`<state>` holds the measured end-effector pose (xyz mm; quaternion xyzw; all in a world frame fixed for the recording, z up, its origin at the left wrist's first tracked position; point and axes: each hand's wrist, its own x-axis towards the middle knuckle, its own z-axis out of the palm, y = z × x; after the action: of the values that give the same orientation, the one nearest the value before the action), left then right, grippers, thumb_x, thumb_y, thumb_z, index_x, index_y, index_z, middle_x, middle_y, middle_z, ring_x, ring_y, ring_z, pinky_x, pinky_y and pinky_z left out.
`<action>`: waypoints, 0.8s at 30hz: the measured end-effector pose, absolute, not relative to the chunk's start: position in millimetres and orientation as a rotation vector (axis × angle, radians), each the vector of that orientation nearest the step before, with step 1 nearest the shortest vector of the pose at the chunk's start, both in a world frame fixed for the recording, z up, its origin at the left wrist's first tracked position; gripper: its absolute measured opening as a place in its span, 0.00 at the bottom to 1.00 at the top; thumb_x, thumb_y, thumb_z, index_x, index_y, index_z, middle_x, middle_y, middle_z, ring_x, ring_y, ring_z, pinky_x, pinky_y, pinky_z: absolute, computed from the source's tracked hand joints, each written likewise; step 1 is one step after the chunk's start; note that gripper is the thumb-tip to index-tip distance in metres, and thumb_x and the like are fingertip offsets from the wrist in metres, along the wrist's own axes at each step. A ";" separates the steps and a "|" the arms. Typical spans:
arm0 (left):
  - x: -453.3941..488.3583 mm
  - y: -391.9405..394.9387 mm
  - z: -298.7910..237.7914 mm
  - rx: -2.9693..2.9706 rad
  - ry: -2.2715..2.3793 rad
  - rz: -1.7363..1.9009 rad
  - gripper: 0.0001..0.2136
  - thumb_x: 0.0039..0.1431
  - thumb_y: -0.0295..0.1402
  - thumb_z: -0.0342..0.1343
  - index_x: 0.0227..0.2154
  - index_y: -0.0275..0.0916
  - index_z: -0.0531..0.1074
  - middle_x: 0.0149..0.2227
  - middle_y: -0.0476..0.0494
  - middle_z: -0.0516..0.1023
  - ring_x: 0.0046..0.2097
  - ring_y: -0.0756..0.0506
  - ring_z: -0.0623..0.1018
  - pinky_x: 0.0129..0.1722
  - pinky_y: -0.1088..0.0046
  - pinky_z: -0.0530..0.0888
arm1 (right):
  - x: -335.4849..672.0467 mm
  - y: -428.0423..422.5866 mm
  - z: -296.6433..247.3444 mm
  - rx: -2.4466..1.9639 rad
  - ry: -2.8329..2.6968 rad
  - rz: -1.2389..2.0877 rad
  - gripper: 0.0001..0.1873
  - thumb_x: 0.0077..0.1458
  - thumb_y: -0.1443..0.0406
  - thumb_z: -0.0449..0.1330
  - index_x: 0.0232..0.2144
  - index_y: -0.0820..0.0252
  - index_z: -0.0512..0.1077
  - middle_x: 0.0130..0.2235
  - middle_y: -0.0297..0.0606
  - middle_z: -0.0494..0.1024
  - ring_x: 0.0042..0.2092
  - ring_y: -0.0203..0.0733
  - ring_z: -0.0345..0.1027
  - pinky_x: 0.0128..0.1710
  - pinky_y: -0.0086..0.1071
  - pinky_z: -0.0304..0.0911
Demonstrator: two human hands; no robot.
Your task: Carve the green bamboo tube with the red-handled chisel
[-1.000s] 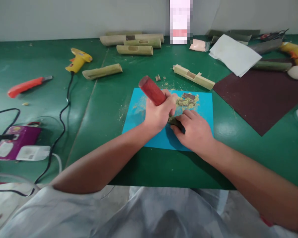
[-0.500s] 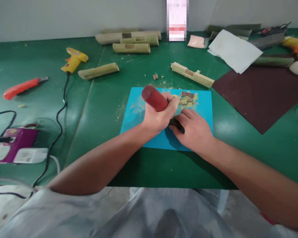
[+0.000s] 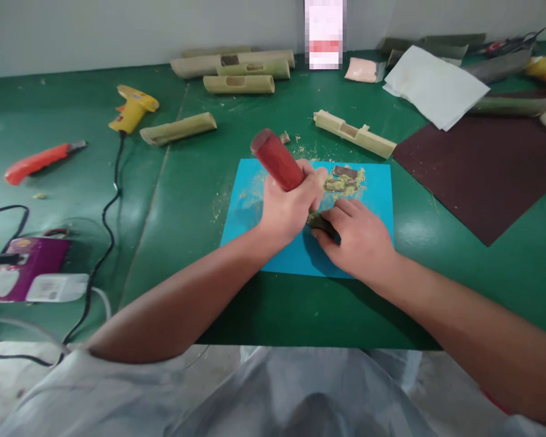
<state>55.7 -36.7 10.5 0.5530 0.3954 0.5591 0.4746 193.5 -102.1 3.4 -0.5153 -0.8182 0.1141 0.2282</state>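
Observation:
My left hand (image 3: 289,209) is wrapped round a tool with a thick red wooden handle (image 3: 276,159); the handle points up and to the left, and its working end is hidden under my fingers. My right hand (image 3: 357,240) presses down on a small dark green piece (image 3: 324,225), pinching it against a blue mat (image 3: 255,206). The two hands touch over the mat's middle. A heap of pale shavings and offcuts (image 3: 343,181) lies on the mat just beyond my hands.
On the green table lie several bamboo tubes (image 3: 239,84), one notched bamboo piece (image 3: 355,133), a yellow glue gun (image 3: 131,108) with black cord, an orange utility knife (image 3: 39,161), dark sandpaper (image 3: 477,164), white paper (image 3: 434,88) and a purple box (image 3: 25,267).
The red handle dipped lower and flatter half a second ago and has now tipped up again toward the left. My right hand has stayed on the dark piece.

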 end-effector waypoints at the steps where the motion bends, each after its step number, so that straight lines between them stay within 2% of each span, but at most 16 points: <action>1: 56.4 -37.8 11.3 1.366 0.976 1.365 0.23 0.59 0.43 0.67 0.16 0.42 0.62 0.14 0.54 0.64 0.18 0.54 0.62 0.19 0.70 0.62 | 193.4 -102.2 3.7 -1.422 -2.252 0.306 0.09 0.64 0.63 0.59 0.36 0.61 0.76 0.36 0.44 0.75 0.40 0.49 0.65 0.39 0.41 0.60; 10: 58.5 -44.1 16.6 1.443 1.047 1.379 0.20 0.60 0.34 0.63 0.17 0.41 0.60 0.15 0.55 0.63 0.19 0.54 0.64 0.22 0.74 0.66 | 194.0 -102.7 3.0 -1.412 -2.245 0.280 0.08 0.64 0.62 0.60 0.36 0.61 0.76 0.36 0.44 0.75 0.40 0.49 0.66 0.38 0.40 0.59; 24: 58.3 -46.4 19.2 1.449 1.050 1.336 0.19 0.62 0.34 0.62 0.18 0.41 0.61 0.15 0.54 0.65 0.18 0.55 0.63 0.20 0.75 0.64 | 194.0 -103.2 4.0 -1.418 -2.286 0.252 0.09 0.65 0.63 0.59 0.37 0.62 0.77 0.36 0.44 0.75 0.39 0.48 0.65 0.36 0.39 0.56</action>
<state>58.3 -46.4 19.2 0.5831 0.4226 0.5377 0.4384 194.0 -103.2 4.0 -0.5122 -0.8257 0.0911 0.2179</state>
